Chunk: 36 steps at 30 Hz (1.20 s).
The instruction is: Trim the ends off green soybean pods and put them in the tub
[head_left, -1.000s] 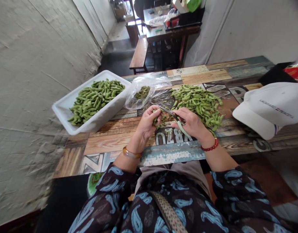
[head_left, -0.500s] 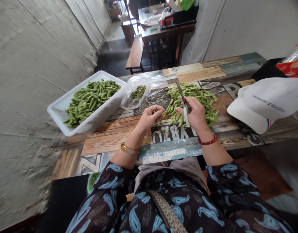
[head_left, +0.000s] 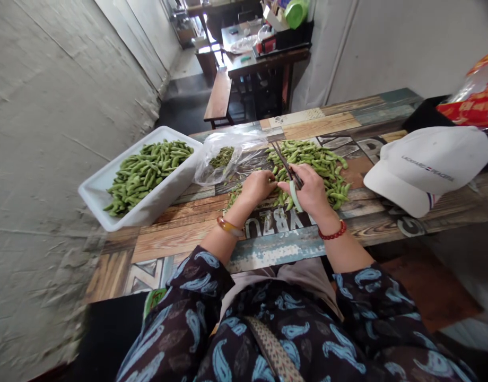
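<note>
My right hand (head_left: 310, 192) is closed round a pair of scissors (head_left: 293, 194) with pale green handles. The dark blades point away from me over a pile of green edamame pods (head_left: 319, 159) on the table. My left hand (head_left: 259, 188) is pinched at the left edge of this pile, close to the scissors. A bit of green shows at its fingertips, seemingly an edamame pod, mostly hidden by the fingers. Small green trimmings (head_left: 234, 196) lie on the table beside the left hand.
A white plastic tray (head_left: 148, 217) of pods stands at the left. Beside it lies a clear plastic bag (head_left: 204, 172) with green scraps (head_left: 222, 157). At the right are a white cap (head_left: 427, 164) and a red packet (head_left: 475, 101). A bench (head_left: 219, 95) stands beyond the patterned table (head_left: 156, 249).
My left hand has moved right, to the edge of the pile and nearer the scissors. The right hand keeps hold of the scissors. The camera view has shifted slightly.
</note>
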Each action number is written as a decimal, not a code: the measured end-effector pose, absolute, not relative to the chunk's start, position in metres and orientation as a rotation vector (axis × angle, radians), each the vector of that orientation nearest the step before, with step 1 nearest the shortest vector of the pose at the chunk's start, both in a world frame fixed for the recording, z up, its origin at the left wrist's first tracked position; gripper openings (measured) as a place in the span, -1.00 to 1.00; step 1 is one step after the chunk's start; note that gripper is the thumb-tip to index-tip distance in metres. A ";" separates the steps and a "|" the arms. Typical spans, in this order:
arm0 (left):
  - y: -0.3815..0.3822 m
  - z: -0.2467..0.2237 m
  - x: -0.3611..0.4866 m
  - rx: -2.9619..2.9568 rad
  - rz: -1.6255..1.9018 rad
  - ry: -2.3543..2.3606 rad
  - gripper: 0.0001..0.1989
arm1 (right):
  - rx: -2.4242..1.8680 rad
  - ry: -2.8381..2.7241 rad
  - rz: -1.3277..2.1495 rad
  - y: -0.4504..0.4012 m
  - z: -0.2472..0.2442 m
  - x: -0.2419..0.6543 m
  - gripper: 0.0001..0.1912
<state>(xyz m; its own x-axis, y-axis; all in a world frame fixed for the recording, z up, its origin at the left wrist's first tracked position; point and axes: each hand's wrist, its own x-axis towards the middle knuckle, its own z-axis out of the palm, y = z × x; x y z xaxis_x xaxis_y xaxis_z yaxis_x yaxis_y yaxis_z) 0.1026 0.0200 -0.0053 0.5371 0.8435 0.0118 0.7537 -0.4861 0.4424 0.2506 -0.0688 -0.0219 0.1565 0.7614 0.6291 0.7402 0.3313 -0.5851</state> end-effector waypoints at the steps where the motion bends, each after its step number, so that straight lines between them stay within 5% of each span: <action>1: 0.019 -0.005 0.099 2.422 0.299 1.293 -0.76 | -1.397 -1.578 0.026 -0.069 -0.022 0.251 -0.57; 10: 0.000 -0.009 0.045 1.922 0.568 1.080 -0.85 | -1.385 -1.591 0.014 -0.071 -0.021 0.249 -0.58; 16: -0.014 -0.003 0.035 1.256 0.725 0.898 -0.66 | -1.363 -1.661 0.048 -0.073 -0.021 0.247 -0.55; 36: -0.020 0.004 0.034 1.091 0.798 0.761 -0.59 | -1.319 -1.842 0.133 -0.076 -0.023 0.242 -0.52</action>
